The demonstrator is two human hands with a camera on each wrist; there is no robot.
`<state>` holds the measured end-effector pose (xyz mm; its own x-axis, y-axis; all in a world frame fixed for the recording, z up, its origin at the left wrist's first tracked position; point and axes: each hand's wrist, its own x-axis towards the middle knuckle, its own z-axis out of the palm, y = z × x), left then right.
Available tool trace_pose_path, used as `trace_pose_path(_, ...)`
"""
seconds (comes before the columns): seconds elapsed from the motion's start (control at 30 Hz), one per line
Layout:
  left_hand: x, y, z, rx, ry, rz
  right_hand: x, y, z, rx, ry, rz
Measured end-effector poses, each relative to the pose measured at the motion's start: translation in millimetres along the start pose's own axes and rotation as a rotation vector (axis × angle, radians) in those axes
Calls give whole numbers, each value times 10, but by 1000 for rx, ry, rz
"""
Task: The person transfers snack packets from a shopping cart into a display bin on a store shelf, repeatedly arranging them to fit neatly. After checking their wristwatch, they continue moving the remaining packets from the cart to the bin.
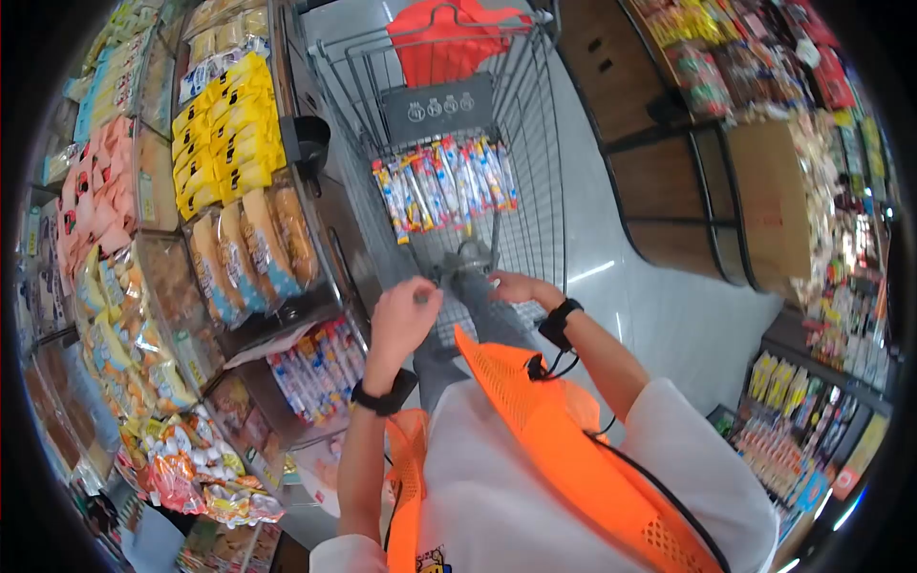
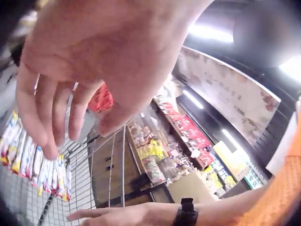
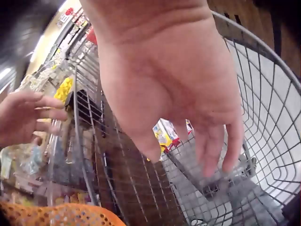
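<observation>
A wire shopping cart (image 1: 537, 224) stands in front of the person. Inside it lies a row of slim, brightly wrapped snack sticks (image 1: 444, 186). My left hand (image 1: 406, 310) is over the near left side of the cart, fingers loosely bent and holding nothing, as the left wrist view of the same hand (image 2: 101, 61) shows. To its right, my right hand (image 1: 516, 286) hangs over the basket. In the right wrist view that hand (image 3: 174, 89) has relaxed, spread fingers pointing down, with nothing in them. The snack sticks are partly hidden behind its fingers there.
Shelves on the left carry yellow snack bags (image 1: 229, 134), long packaged breads (image 1: 253, 253) and, lower down, more wrapped sticks (image 1: 320, 368). A red cloth or bag (image 1: 449, 43) is at the cart's far end. Wooden display units (image 1: 659, 191) line the right side, beyond a pale floor (image 1: 611, 263).
</observation>
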<state>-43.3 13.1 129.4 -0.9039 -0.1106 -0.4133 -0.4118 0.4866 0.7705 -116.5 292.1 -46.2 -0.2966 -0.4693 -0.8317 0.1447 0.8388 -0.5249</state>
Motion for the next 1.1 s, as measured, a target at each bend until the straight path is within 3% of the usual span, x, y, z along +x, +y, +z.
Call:
trace_pose_path(0.07,776,-115,352,-65,52,-38,188,-61,-272,269,-51,112)
trace_pose_path(0.17,1895,-639,853,125,127,-185,1123,273,-413,111,340,-61)
trace_pose_path(0.27,2663,-1328,1254,232,242,-427,1946,148,-780,105,352,-205)
trace_pose_path(0.37,3009,-1850,1686,363,462,-485,2311,-340,-962,-2,499,64)
trace_pose_path(0.4,3060,-1827,1680,445,420,-569,2382,-505,-1019,29,515,81)
trace_pose_path(0.53,3248,-1670,1670,554,318,-606,2899,-750,-972,95,600,512)
trace_pose_path(0.63,3305,-1861,1816,408,391,-561,2943,-865,-984,132,632,564)
trace_pose_path(0.67,3284,-1944,1789,440,422,-536,2952,-923,-977,124,628,530)
trace_pose_path(0.8,3313,-1872,1849,138,393,-734,2834,-679,-949,19,717,399)
trace_pose_path(0.83,3317,-1984,1918,-40,335,-814,2870,-503,-945,0,728,307)
trace_pose_path(0.87,3259,-1964,1936,-109,351,-803,3131,-3,-749,-174,866,201)
trace_pose_path(0.93,3094,-1837,2014,-115,452,-687,2925,-90,-1010,-189,691,224)
trace_pose_path(0.97,2969,-1435,1797,-85,446,-774,3493,850,-775,-445,808,-93)
trace_pose_path(1.0,2924,-1481,2000,24,537,-809,3086,381,-991,41,710,-208)
trace_pose_path(1.03,2797,-1435,1986,-172,547,-768,3323,629,-936,131,721,-117)
trace_pose_path(1.07,2575,-1250,1821,-255,489,-738,3672,1108,-892,330,691,-278)
trace_pose_path(1.1,2356,-1058,1643,-339,430,-711,3711,1139,-988,388,589,-265)
